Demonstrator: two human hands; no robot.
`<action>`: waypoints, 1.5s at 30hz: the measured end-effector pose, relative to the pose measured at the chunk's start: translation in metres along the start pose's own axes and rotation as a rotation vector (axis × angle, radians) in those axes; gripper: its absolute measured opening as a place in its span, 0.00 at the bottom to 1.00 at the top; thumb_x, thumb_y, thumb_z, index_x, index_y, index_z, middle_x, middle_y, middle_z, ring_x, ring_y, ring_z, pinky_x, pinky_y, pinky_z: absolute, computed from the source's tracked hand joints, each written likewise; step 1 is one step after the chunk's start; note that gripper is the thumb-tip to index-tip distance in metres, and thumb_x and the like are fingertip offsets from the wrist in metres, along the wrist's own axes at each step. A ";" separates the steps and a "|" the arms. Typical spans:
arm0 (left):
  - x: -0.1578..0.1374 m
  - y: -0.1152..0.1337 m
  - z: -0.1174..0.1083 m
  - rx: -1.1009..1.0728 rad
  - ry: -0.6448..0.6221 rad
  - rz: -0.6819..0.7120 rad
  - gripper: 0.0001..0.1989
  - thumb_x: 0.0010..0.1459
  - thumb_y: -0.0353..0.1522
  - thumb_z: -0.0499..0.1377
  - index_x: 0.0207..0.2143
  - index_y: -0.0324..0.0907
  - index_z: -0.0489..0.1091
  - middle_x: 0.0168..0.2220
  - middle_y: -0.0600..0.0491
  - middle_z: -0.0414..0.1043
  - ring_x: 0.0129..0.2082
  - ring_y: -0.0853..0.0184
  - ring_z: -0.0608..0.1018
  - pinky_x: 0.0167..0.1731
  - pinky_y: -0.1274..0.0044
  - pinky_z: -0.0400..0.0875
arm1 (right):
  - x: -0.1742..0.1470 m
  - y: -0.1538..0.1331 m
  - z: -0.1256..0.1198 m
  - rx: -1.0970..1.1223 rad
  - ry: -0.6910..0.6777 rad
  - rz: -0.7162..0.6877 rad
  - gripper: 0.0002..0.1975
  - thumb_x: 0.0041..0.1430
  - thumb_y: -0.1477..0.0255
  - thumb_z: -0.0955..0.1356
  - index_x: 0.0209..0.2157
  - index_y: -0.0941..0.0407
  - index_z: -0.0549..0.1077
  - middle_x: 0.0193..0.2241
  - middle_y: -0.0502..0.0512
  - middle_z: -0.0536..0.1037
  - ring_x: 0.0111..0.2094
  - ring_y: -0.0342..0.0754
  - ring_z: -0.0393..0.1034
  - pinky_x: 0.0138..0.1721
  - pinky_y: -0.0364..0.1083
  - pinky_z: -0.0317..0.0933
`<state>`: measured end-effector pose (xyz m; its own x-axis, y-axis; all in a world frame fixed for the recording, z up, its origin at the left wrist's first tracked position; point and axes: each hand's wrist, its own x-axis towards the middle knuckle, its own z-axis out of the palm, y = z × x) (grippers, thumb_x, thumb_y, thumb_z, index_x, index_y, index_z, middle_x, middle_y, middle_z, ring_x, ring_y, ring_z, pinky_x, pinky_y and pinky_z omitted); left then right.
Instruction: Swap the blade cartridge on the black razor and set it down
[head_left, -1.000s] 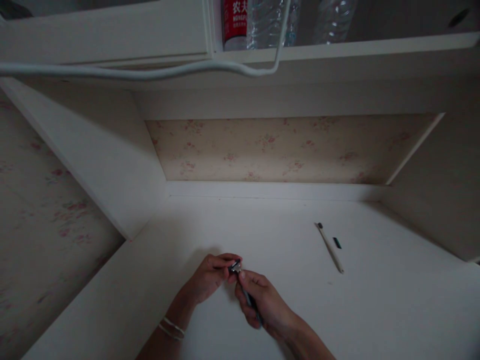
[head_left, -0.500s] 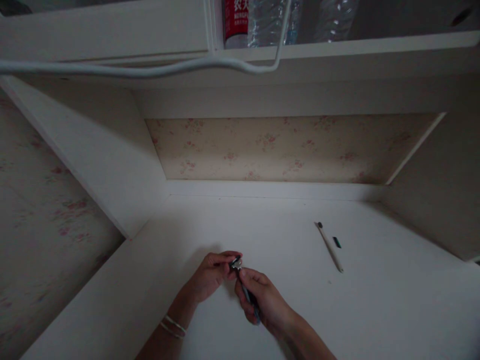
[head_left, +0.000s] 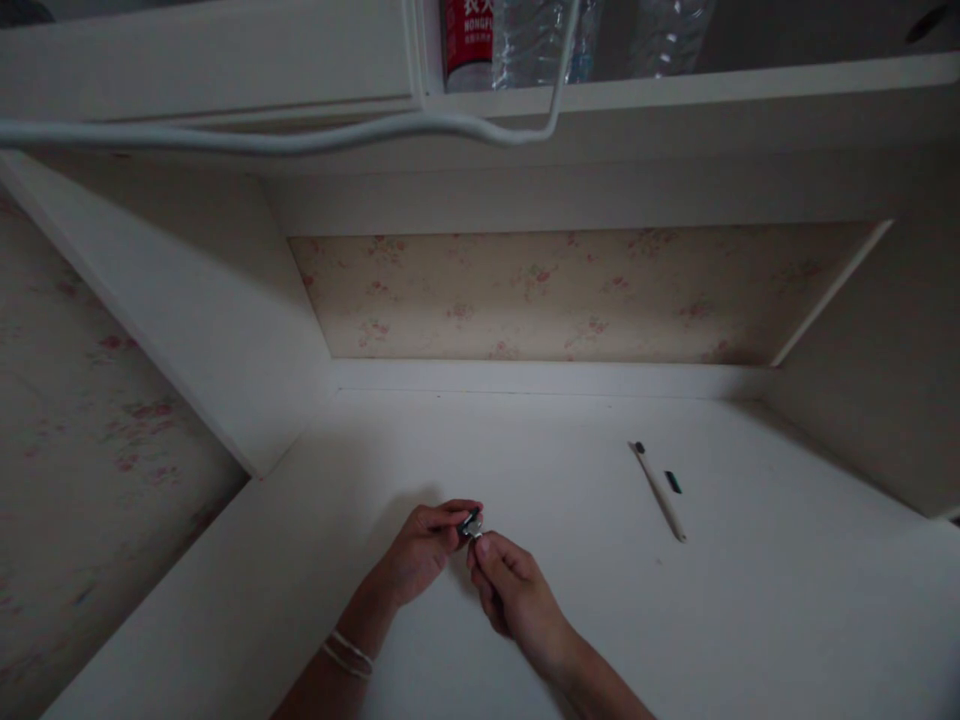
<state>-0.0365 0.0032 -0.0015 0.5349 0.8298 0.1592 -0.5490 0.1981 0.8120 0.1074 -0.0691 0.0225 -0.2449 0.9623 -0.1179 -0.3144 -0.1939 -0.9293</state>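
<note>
Above the white desk, both hands meet over what looks like a razor [head_left: 472, 523], with a dark head and a shiny silver neck. My left hand [head_left: 420, 550], with thin pale bracelets at its wrist, pinches the dark head between thumb and fingers. My right hand [head_left: 519, 590] is closed around the handle just below the neck and hides most of it. Whether the head is fixed firmly to the handle I cannot tell. To the right lies a toothbrush [head_left: 661, 497] with a pale handle and dark bristles. Beside it rests a small black-and-green piece [head_left: 673, 482], like a razor cartridge.
The white desk [head_left: 555, 450] ends at a back panel with floral wallpaper [head_left: 536, 300]. Overhead, a shelf holds a red-labelled bottle [head_left: 469, 42] and clear plastic bottles [head_left: 529, 45]. A white bent tube [head_left: 300, 138] crosses in front of the shelf. Side panels close in left and right.
My right hand has turned, so the handle that showed below its fingers is now hidden. The left hand stays almost still on the head.
</note>
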 end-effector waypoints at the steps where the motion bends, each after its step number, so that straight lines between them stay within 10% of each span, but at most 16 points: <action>1: 0.000 0.000 0.001 0.000 0.005 -0.001 0.10 0.45 0.31 0.69 0.34 0.45 0.79 0.45 0.48 0.74 0.42 0.65 0.74 0.42 0.75 0.65 | 0.000 0.000 0.000 -0.005 -0.003 -0.002 0.25 0.55 0.47 0.63 0.25 0.56 0.60 0.15 0.40 0.54 0.12 0.33 0.42 0.10 0.37 0.34; 34: -0.003 0.002 0.013 -0.095 0.104 -0.037 0.10 0.44 0.30 0.69 0.33 0.44 0.78 0.46 0.49 0.74 0.40 0.65 0.76 0.24 0.82 0.66 | -0.007 -0.008 -0.001 0.182 -0.136 0.056 0.21 0.58 0.53 0.64 0.27 0.57 0.63 0.17 0.42 0.58 0.11 0.33 0.44 0.09 0.36 0.37; 45: -0.002 -0.001 0.008 -0.151 0.071 0.019 0.10 0.48 0.29 0.67 0.36 0.42 0.77 0.45 0.50 0.76 0.43 0.66 0.77 0.47 0.77 0.69 | -0.005 -0.010 -0.003 0.139 0.013 0.000 0.21 0.58 0.53 0.64 0.26 0.56 0.61 0.16 0.41 0.56 0.11 0.33 0.42 0.09 0.35 0.35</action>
<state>-0.0321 -0.0025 0.0018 0.4799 0.8677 0.1294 -0.6520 0.2540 0.7144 0.1149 -0.0713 0.0313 -0.2334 0.9645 -0.1236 -0.4384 -0.2178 -0.8720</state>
